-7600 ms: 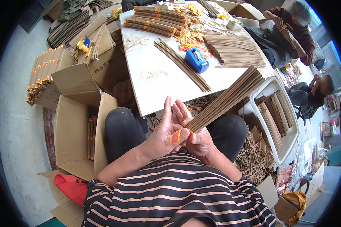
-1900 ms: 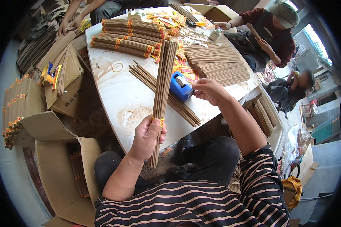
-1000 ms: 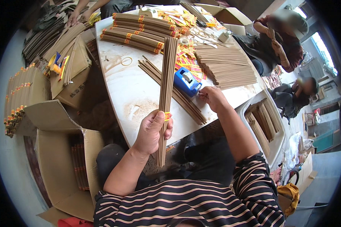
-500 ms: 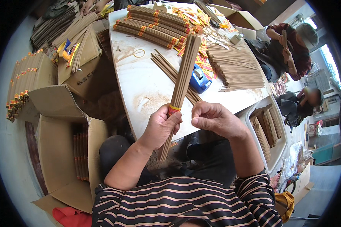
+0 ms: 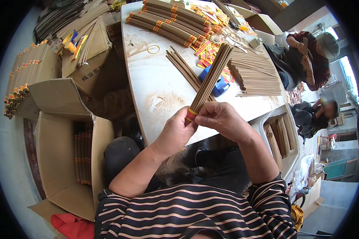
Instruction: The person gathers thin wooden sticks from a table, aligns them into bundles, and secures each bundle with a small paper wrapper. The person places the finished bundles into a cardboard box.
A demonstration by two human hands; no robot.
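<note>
My left hand (image 5: 172, 130) is closed round the lower part of a bundle of brown incense sticks (image 5: 215, 71), which leans up and to the right over the table edge. A red and yellow paper band (image 5: 192, 114) wraps the bundle just above the left thumb. My right hand (image 5: 225, 119) pinches at this band, thumb and fingertips against it; what lies between them is hidden. Behind the bundle, partly covered by it, sits a blue tape dispenser (image 5: 220, 88) on the table. A few loose incense sticks (image 5: 181, 65) lie to its left.
The white table (image 5: 143, 79) carries banded incense bundles (image 5: 163, 30), red and yellow labels (image 5: 205, 51) and a pile of loose sticks (image 5: 255, 73). An open carton (image 5: 54, 155) stands left, a white bin (image 5: 263, 129) of sticks right. Two people sit at the far right.
My right hand has moved in to the band and now touches it. The bundle has tilted further right, and its lower ends are now hidden by my hands. The view has shifted slightly.
</note>
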